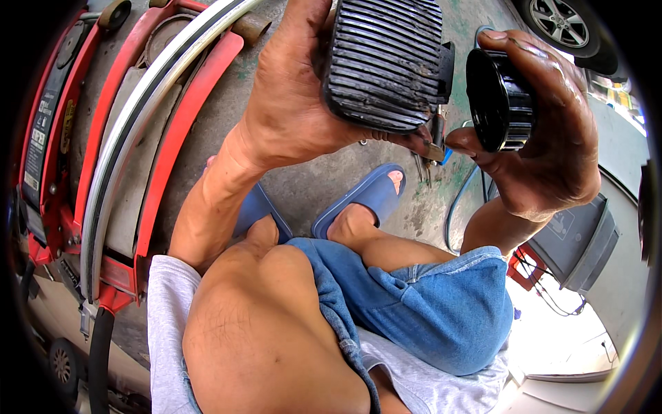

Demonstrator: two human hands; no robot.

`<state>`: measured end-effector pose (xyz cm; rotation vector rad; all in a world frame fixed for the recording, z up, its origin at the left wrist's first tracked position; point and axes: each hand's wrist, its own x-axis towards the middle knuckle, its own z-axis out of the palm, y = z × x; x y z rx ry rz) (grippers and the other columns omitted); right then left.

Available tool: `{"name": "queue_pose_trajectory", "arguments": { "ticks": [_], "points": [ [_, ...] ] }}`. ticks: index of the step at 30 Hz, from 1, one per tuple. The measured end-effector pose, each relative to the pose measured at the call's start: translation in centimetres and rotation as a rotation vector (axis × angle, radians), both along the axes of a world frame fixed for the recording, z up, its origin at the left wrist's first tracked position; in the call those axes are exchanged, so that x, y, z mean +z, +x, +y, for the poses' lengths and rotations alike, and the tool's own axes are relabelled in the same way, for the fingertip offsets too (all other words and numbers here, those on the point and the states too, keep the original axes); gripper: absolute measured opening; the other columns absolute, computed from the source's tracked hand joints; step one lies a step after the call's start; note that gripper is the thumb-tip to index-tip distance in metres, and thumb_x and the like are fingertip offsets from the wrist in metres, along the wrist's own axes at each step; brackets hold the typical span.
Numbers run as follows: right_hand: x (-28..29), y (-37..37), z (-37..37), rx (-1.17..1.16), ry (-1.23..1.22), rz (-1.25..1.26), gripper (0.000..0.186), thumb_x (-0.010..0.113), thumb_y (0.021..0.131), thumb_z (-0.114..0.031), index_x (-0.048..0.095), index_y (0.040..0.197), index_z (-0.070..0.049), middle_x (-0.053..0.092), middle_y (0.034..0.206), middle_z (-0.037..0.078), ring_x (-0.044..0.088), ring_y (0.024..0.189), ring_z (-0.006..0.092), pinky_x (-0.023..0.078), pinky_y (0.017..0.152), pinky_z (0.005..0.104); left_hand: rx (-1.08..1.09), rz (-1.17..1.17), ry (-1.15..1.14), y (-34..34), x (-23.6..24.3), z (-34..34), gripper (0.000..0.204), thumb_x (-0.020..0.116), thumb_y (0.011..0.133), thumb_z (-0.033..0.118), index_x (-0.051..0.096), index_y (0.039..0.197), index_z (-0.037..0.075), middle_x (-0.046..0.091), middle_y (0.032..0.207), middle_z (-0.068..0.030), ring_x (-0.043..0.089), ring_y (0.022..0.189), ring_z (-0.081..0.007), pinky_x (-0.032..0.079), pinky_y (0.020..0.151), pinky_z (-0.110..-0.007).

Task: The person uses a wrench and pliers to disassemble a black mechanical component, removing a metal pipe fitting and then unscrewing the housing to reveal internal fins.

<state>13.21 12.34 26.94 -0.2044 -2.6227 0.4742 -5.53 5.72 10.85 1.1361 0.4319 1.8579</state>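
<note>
My left hand [286,103] is closed around a black ribbed block [383,62], rounded at its corners, with a shiny, oily-looking surface and a small tab on its right side. To the right of it, my right hand [569,131] grips a round black cap [516,103] with a ribbed rim between thumb and fingers. The cap is tilted so its dark round face turns toward the block, and a gap separates the two. Dark, wet smears coat the right fingers. What the block belongs to, and its far side, I cannot make out.
Red floor jacks [189,138] stand at the left, with a curved white-and-black bar [110,159] across them. Several hand tools [434,148] lie on the concrete beyond my sandals [362,200]. A blue hose [452,214], a grey bin [576,241] and a car wheel [558,24] are at the right.
</note>
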Motion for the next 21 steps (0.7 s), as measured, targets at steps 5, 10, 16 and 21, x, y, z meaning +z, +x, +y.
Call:
{"name": "queue_pose_trajectory", "arguments": {
  "ticks": [5, 10, 16, 21],
  "points": [
    [-0.7, 0.2, 0.3, 0.023, -0.009, 0.027, 0.082, 0.091, 0.067, -0.017, 0.051, 0.132, 0.013, 0.067, 0.117, 0.031, 0.064, 0.116, 0.0427, 0.051, 0.102, 0.0509, 0.056, -0.035, 0.042, 0.4, 1.0, -0.1, 0.114, 0.098, 0.055, 0.007, 0.032, 0.148, 0.000, 0.053, 0.136, -0.0163, 0.062, 0.119, -0.0250, 0.057, 0.100, -0.037],
    [-0.8, 0.5, 0.7, 0.051, -0.047, 0.048, 0.082, 0.091, 0.067, -0.015, 0.050, 0.133, 0.012, 0.066, 0.120, 0.030, 0.063, 0.118, 0.0423, 0.050, 0.103, 0.0518, 0.029, 0.024, 0.038, -0.3, 0.8, 0.0, 0.114, 0.099, 0.053, 0.007, 0.034, 0.147, 0.000, 0.057, 0.132, -0.0160, 0.063, 0.117, -0.0244, 0.057, 0.099, -0.036],
    [-0.6, 0.2, 0.0, -0.012, -0.049, -0.004, 0.082, 0.091, 0.067, -0.015, 0.050, 0.133, 0.012, 0.066, 0.121, 0.029, 0.062, 0.120, 0.0419, 0.049, 0.104, 0.0513, -0.122, -0.135, -0.054, -0.8, 2.0, -0.5, 0.110, 0.098, 0.056, 0.008, 0.035, 0.146, -0.002, 0.058, 0.130, -0.0165, 0.064, 0.116, -0.0243, 0.057, 0.098, -0.036],
    [-1.1, 0.4, 0.5, 0.030, -0.067, 0.024, 0.082, 0.090, 0.068, -0.015, 0.050, 0.134, 0.012, 0.065, 0.122, 0.029, 0.062, 0.121, 0.0414, 0.050, 0.104, 0.0510, 0.047, 0.043, 0.039, -0.6, 1.3, -0.1, 0.107, 0.097, 0.058, 0.009, 0.035, 0.145, -0.003, 0.058, 0.130, -0.0169, 0.064, 0.116, -0.0245, 0.057, 0.098, -0.036]
  ]
}}
